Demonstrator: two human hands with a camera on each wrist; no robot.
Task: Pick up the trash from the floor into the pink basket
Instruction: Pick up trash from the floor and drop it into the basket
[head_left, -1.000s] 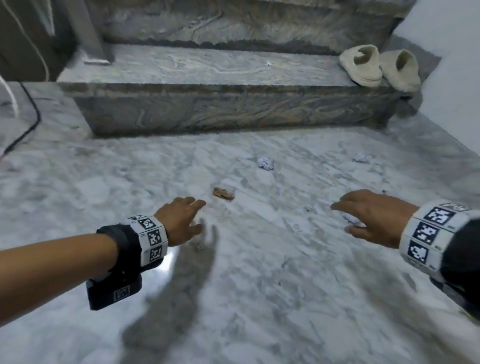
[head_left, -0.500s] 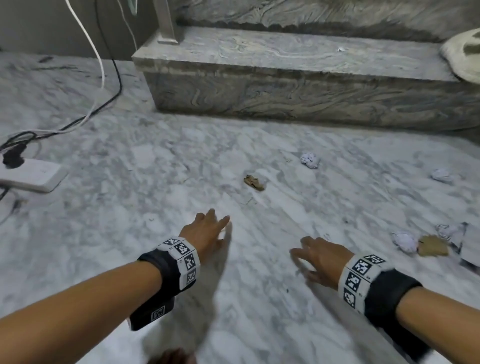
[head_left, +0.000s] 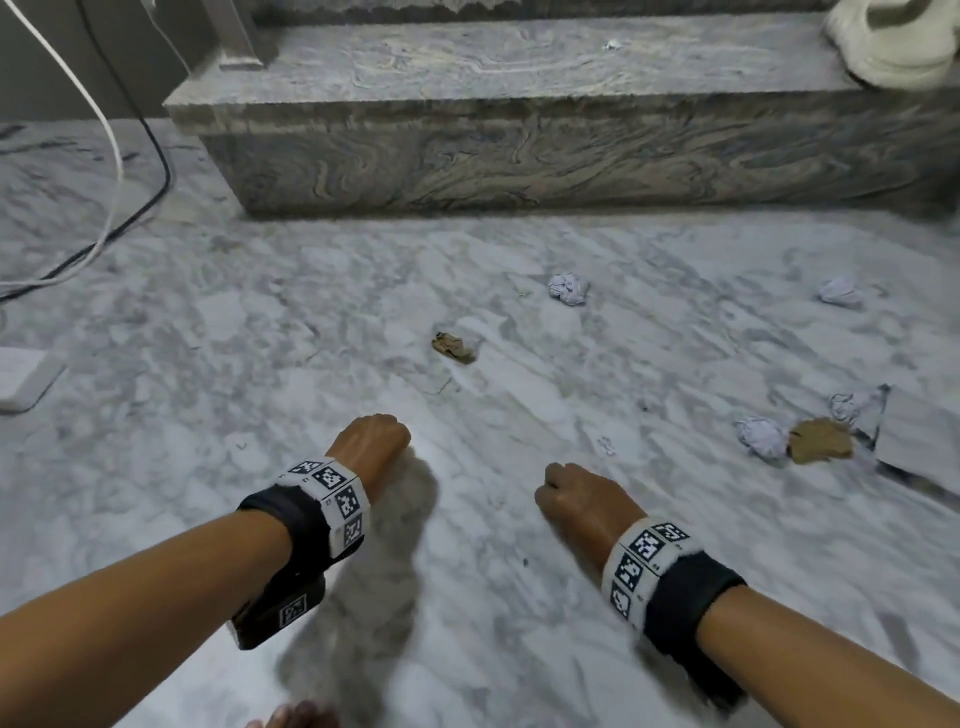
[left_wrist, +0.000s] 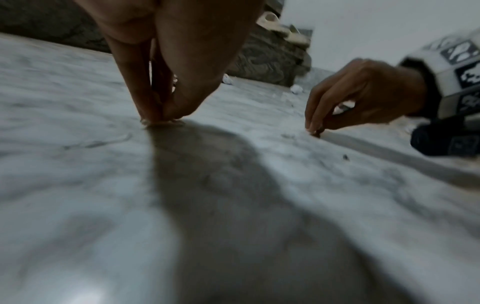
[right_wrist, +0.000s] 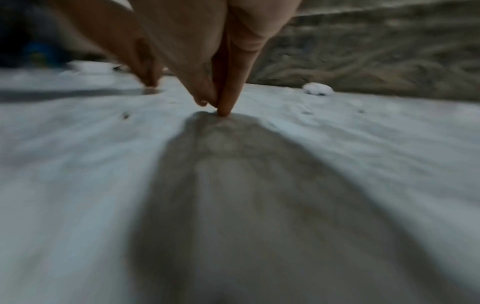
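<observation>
Left fingers (left_wrist: 153, 111): your left hand (head_left: 371, 441) bunches them together, tips on the grey-veined white marble floor (head_left: 208, 332); what they pinch, if anything, you cannot tell.
Right fingers (left_wrist: 313, 121): your right hand (head_left: 576, 499) pinches a tiny dark scrap (left_wrist: 317, 133) at the floor.
Trash: a crumpled brown paper scrap (head_left: 453, 347) lies at 12 o'clock from your hands, a crumpled white paper ball (head_left: 569, 288) at 1 o'clock, more white balls (head_left: 762, 437) and a flat brown piece (head_left: 821, 440) at 3 o'clock.
Behind: the grey swirled stone step (head_left: 519, 156).
</observation>
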